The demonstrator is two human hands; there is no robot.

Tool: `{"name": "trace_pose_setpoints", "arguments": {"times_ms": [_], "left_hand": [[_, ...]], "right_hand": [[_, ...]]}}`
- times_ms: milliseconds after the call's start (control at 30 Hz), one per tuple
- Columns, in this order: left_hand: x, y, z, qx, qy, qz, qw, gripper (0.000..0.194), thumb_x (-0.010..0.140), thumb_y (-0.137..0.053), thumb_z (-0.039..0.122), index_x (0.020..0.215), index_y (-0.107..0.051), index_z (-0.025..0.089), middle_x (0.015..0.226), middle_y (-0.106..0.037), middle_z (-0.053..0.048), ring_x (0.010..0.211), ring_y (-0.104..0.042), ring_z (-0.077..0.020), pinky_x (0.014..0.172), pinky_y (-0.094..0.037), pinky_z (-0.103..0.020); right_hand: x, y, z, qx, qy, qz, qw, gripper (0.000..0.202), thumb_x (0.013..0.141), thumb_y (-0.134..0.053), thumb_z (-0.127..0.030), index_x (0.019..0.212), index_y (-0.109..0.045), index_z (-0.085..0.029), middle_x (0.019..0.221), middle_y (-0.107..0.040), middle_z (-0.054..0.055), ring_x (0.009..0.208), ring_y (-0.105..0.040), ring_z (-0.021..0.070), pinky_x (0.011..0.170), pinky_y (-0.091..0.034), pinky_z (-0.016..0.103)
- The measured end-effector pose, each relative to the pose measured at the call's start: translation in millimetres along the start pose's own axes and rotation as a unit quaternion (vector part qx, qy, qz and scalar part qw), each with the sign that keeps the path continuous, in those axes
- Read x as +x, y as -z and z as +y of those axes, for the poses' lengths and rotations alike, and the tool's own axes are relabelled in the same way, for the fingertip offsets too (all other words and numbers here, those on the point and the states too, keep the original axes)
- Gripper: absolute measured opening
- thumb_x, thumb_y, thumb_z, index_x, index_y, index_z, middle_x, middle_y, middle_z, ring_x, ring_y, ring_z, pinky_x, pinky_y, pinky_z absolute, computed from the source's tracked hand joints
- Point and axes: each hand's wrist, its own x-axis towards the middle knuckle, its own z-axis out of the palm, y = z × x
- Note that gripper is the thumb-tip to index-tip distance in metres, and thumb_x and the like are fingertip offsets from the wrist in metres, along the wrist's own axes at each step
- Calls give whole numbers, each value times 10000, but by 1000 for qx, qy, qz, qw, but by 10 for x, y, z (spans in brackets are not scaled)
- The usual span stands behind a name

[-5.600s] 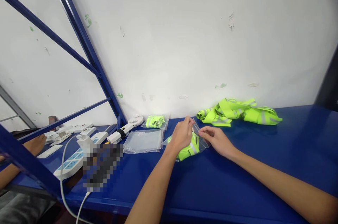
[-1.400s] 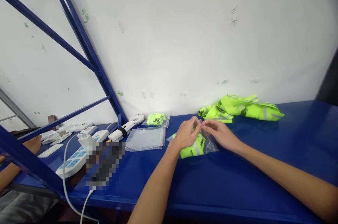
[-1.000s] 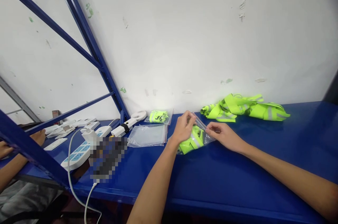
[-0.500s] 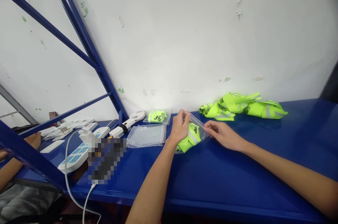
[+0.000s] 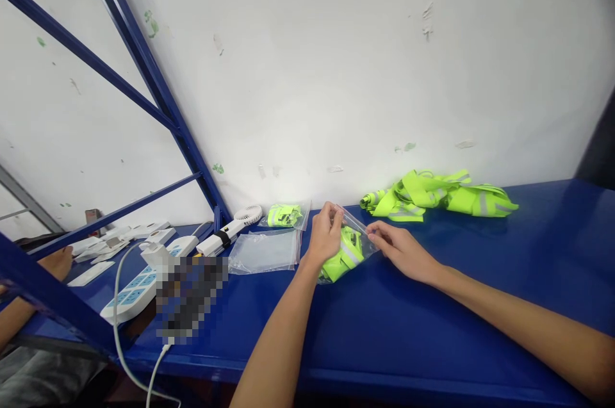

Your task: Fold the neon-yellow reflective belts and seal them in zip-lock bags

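A clear zip bag (image 5: 368, 243) with a folded neon-yellow reflective strap (image 5: 346, 253) inside is held between my two hands just over the blue table. My left hand (image 5: 327, 232) pinches the upper left end of the bag's mouth. At the other end of the mouth, the fingers of my right hand (image 5: 401, 248) are closed on the zip edge. Left of my left hand lies a stack of flat clear bags (image 5: 264, 250). Behind that stack is another bagged neon-yellow strap (image 5: 284, 215).
A heap of loose neon-yellow reflective straps (image 5: 439, 195) lies by the wall. At left are a small white fan (image 5: 247, 214), a power strip (image 5: 144, 283) with cables, and a blue metal frame (image 5: 158, 94). A co-worker's hand (image 5: 57, 262) rests beyond the frame.
The view has shifted slightly. My right hand has moved a little left along the bag's mouth, while my left hand keeps its pinch.
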Motion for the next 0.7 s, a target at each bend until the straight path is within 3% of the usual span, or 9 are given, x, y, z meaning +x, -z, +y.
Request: {"name": "trace_pose_setpoints", "arguments": {"times_ms": [300,433,600,700], "left_hand": [[-10,-10,27,-22,-7,-18,1000,230,950,-412,394,855,-491,200,734,-581,17,675,-587,-124,665,-428,-233],[-9,1,71,40,-24,-19,999,278,974,-339,377,843,-508,199,716,-604,4,677,-575,-138,683,-427,-255],[-84,91,247,195,-146,100,965,216,944,-369,275,1050,-539,193,1068,-604,-105,1022,-550,-215,914,-402,-357],[-198,67,343,220,-227,70,946,212,895,-426,242,1015,-595,197,1039,-608,-119,1000,-539,-237,920,-395,-384]], "right_hand": [[25,-86,-45,-32,62,44,997,268,968,-371,-363,824,-543,-217,631,-474,-36,541,-394,127,552,-297,264],[-16,-133,-20,-20,57,59,996,270,962,-383,-364,826,-560,-213,602,-467,-40,517,-373,120,522,-284,261],[-27,-135,-33,25,12,100,995,258,954,-394,-412,865,-541,-219,546,-463,-49,468,-418,125,483,-320,253],[89,-93,-92,70,2,145,987,267,948,-399,-453,902,-523,-221,534,-502,-42,474,-500,140,506,-394,254]]}}
